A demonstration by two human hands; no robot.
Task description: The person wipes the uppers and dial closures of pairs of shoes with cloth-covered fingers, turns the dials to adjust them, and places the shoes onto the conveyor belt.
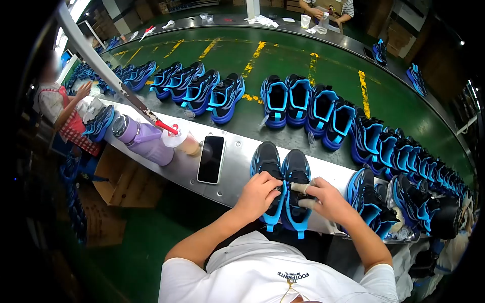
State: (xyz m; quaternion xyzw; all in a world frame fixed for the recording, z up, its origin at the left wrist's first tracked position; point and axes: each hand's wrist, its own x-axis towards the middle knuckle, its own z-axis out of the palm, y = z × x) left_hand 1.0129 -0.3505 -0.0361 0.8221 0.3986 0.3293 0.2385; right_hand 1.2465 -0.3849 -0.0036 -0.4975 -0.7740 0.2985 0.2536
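Observation:
Two dark sneakers with blue trim stand side by side on the metal ledge before me, toes pointing away: a left sneaker (pixel 266 157) and a right sneaker (pixel 296 167). My left hand (pixel 259 197) is closed, its fingers pinching the left sneaker at the inner side of its opening. Pale covers wrap two fingers of my right hand (pixel 326 201). Those fingers reach over the right sneaker's opening and grip near its tongue. Exactly what lies under the fingertips is partly hidden. Blue pull loops hang at both heels.
Left of the sneakers lie a phone (pixel 211 159), a drink cup (pixel 188 143) and a purple bottle (pixel 144 142). Rows of sneakers (pixel 276 101) stand on the green belt (pixel 222 136). More sneakers (pixel 365 194) sit at right. A co-worker (pixel 65 108) stands at left, another person (pixel 331 10) sits across.

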